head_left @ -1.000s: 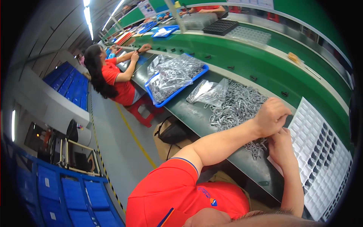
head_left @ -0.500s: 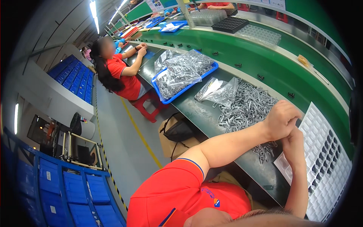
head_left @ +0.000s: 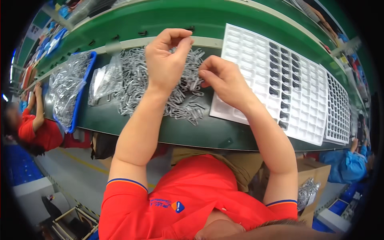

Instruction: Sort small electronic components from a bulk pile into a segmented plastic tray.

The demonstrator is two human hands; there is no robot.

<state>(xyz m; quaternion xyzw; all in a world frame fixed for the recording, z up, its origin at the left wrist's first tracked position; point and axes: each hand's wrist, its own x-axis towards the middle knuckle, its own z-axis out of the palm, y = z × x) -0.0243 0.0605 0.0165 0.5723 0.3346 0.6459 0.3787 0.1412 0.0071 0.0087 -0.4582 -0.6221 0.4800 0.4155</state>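
Above a pile of grey elongated metal loops [head_left: 134,76], my left hand [head_left: 168,56] is raised with its thumb and fingers curled in a pinch. Its fingertips come close to a small black piece [head_left: 191,28] on the green surface behind. My right hand [head_left: 226,80] is pinched at the pile's right side, beside the white tray. Whatever either hand holds is too small or hidden to make out. The white compartment tray [head_left: 252,48] lies to the right, with small black pieces [head_left: 285,80] in several columns of its pockets.
At left, a blue tray [head_left: 91,76] holds clear bags [head_left: 68,84] of grey loops, and a clear bag [head_left: 105,80] lies by the pile. A second white tray [head_left: 338,108] full of black pieces is at far right. Other people sit on both sides, in a red shirt [head_left: 38,132] and blue sleeve [head_left: 348,164].
The view has swung to the right, bringing the white tray and both forearms fully in. My hands, together before, are now apart, the left over the pile and the right beside the tray.
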